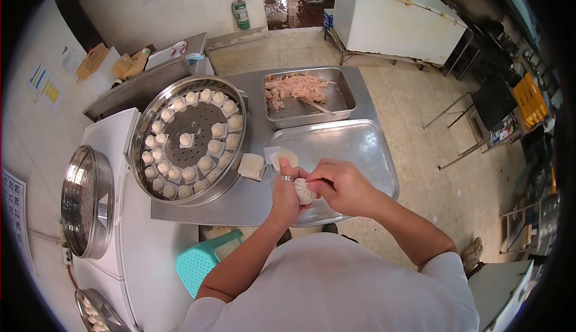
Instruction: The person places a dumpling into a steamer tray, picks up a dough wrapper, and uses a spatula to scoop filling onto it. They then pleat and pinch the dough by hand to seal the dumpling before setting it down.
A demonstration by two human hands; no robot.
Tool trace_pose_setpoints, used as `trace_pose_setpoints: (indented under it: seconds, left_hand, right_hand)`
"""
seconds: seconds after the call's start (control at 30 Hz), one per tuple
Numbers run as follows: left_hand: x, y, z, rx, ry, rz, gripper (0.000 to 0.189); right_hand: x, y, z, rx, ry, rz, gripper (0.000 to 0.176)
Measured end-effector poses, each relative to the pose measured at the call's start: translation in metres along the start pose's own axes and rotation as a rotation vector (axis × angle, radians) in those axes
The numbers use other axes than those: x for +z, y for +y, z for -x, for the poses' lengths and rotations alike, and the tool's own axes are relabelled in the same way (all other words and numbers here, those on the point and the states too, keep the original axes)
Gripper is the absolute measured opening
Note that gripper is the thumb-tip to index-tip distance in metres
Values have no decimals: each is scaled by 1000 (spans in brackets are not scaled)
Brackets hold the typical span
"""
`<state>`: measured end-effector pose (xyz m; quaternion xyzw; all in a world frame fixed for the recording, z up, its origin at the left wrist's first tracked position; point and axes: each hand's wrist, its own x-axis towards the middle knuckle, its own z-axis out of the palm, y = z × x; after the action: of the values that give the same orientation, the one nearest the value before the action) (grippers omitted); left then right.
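Observation:
A pleated white bun [304, 193] sits in my left hand [288, 191], its folds facing up; a ring shows on one finger. At the bun's gathered edge, my right hand [343, 183] pinches the dough. Just beyond my left hand lies a round dough wrapper [287, 156] on a square of white paper [270, 153]. A stack of paper squares [251, 165] is to its left. Under my hands is a shallow metal tray [366, 152]. Left of them, a large round steamer basket [191, 134] holds several small buns on paper squares.
A deep pan [347, 107] of ground meat filling [294, 89] with a metal utensil stands at the table's back. Another steamer [78, 203] leans at left. A turquoise stool [198, 266] is below the table. A white chest freezer [396, 26] and a black chair [493, 99] stand farther off.

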<state>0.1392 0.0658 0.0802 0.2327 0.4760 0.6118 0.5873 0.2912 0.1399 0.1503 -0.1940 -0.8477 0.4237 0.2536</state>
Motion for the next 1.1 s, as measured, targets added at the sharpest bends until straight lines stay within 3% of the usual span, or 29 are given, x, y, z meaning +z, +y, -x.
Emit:
trace_pose_setpoints:
  seconds: [0.13,0.27,0.33,0.47,0.53,0.63,0.77,0.93,0.97,1.03,1.1]
  left_hand:
    - [10,-4,-3,-29,34,37,86]
    - [3,-23,-17,-109,-61,226,85]
    - [2,-21,-21,-171,-172,302,85]
    - [39,-8,-13,-342,-29,350,88]
    - [66,1,-9,-365,79,378,90]
    - [48,-33,-22,-326,-112,403,91]
    - [59,-55,-32,-400,-120,486,94]
    - [82,-70,-36,-396,-207,517,94]
    - [91,-70,-35,-419,-136,484,94]
    - [112,-66,-36,-456,10,422,96]
    - [113,-71,-36,-367,-98,367,96]
  right_hand:
    - [-3,1,5,46,8,17,4]
    - [-13,0,13,131,45,-62,18]
    - [-18,-8,18,-18,81,73,29]
    - [-14,14,34,-159,136,265,49]
    - [-13,30,41,-134,193,280,50]
    - [-23,28,48,-135,237,262,48]
    - [-32,56,61,-246,239,286,50]
    - [-54,65,75,-243,178,324,47]
    - [-58,69,78,-255,144,346,47]
    - [-65,85,82,-196,115,300,45]
    - [-73,95,82,-70,158,98,42]
